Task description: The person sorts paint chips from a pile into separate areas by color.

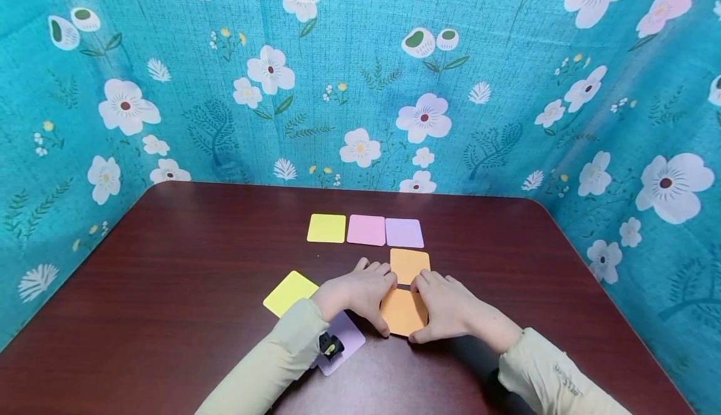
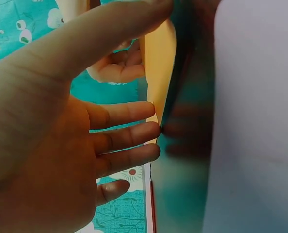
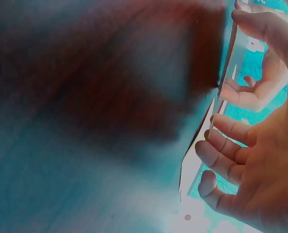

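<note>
- My left hand (image 1: 365,290) holds the left edge of the near orange card (image 1: 403,312), thumb by its near corner and fingers toward its far one.
- My right hand (image 1: 449,305) holds the right edge in the same way, so the grip spans the card's width between my two hands; the wrist views show my fingertips against a thin edge.
- That card is at the near side of the far orange card (image 1: 409,266), a narrow dark gap between them. How firmly I'm pressing, I cannot tell.
- Laid out, as I judge it: a far row of the far yellow card (image 1: 327,228) at left, the pink card (image 1: 366,230) in the middle and the far purple card (image 1: 404,233) at right, with the far orange card just nearer than the purple one.
- Not yet finished, I'd say: the orange card in my fingers, since I haven't let go.
- Apart from that layout, the near yellow card (image 1: 290,293) and the near purple card (image 1: 349,338) lie askew on the table (image 1: 197,308), partly hidden by my left arm; neither looks squared up.
</note>
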The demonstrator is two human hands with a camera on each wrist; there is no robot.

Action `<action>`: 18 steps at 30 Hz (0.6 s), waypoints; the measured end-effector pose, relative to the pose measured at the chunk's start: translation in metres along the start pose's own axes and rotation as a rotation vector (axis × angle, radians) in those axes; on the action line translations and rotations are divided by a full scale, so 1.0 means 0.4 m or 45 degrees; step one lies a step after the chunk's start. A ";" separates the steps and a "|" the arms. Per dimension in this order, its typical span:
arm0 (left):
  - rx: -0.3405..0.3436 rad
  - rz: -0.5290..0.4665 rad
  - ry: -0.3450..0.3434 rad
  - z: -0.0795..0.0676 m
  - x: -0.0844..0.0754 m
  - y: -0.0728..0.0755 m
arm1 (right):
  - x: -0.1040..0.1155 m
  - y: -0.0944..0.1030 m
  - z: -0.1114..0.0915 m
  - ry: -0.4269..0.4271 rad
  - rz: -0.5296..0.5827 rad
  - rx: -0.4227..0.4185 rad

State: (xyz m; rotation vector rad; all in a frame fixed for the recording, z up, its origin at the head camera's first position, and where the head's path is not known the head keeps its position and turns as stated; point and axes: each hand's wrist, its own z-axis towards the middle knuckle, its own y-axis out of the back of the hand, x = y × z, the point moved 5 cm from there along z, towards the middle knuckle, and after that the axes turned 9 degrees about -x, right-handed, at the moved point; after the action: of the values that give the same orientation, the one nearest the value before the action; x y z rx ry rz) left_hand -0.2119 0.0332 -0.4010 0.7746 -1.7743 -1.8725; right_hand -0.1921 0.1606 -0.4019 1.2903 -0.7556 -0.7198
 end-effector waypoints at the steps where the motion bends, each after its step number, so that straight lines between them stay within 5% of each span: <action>1: -0.004 -0.003 -0.002 0.002 0.001 0.001 | -0.004 0.001 0.002 0.000 -0.002 -0.004; 18: -0.098 -0.033 0.070 0.062 0.035 0.031 | -0.080 0.029 0.052 -0.050 0.094 -0.057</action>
State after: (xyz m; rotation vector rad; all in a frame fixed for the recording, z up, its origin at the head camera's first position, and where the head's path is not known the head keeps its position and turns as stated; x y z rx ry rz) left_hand -0.2395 0.0417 -0.3896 0.8168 -1.6564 -1.9057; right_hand -0.2268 0.1765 -0.3908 1.2045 -0.8107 -0.7002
